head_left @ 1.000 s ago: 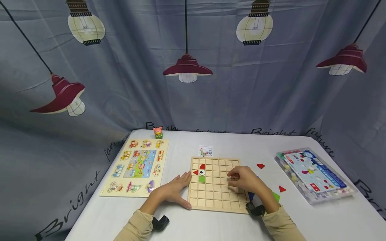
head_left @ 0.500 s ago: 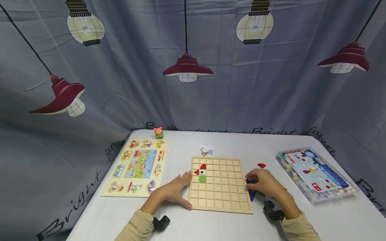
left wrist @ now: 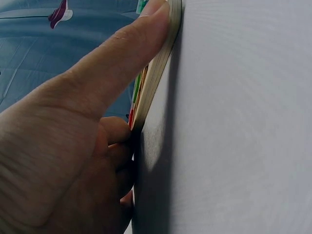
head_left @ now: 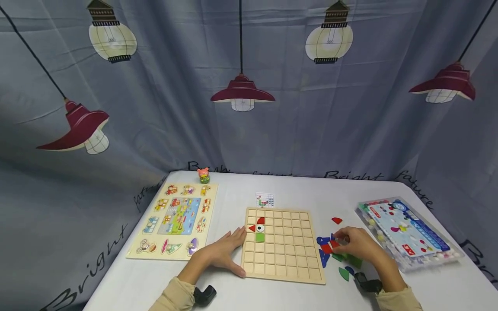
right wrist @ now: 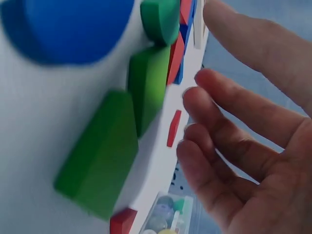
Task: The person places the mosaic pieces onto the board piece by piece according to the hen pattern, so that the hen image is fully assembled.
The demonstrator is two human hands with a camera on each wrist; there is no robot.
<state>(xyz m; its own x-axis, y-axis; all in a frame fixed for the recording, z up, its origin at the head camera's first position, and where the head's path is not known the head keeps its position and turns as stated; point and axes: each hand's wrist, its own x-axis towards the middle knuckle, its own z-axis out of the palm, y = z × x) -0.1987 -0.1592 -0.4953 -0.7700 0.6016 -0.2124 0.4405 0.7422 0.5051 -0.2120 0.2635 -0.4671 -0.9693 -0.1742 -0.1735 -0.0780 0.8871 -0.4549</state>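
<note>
Wooden square grid board (head_left: 282,244) lies flat on the white counter (head_left: 272,190); the left hand (head_left: 225,250), fingers straight, braces its left edge, likely to steady it. The right hand (head_left: 355,244), fingers relaxed and apart, hovers over loose red, blue and green foam shapes (head_left: 330,250) just right of the board, gripping nothing.
</note>
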